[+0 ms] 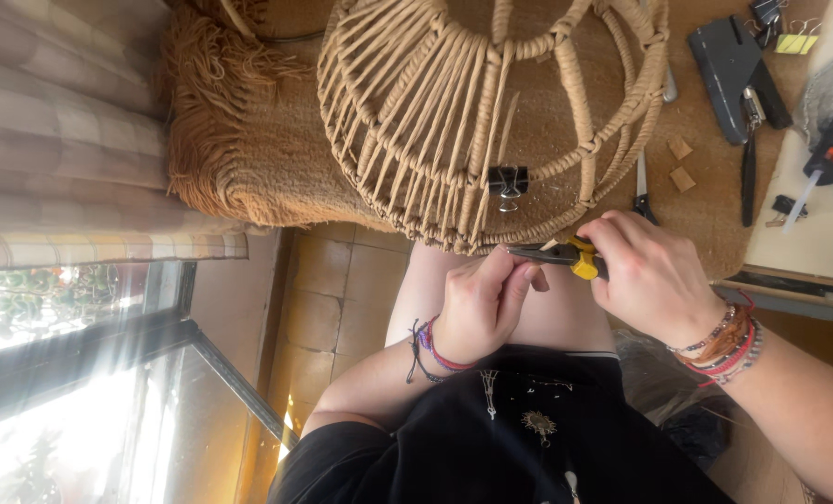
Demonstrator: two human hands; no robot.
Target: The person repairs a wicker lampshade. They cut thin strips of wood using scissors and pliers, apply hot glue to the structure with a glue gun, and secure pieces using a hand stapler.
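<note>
**Pliers working at frame rim**

Pliers (566,254) are being gripped shut-fisted by the right hand (654,275), jaws pointing left at the woven frame (491,112) rim. The left hand (477,303) is pinching a strand at the tips, steadying it. A binder clip (508,182) is clamping the weave just above.

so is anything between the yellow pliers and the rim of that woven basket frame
Nothing visible. The yellow-handled pliers, in the right hand, point at the woven cane frame's rim beside the left hand. The black binder clip sits higher on the rim, apart.
</note>
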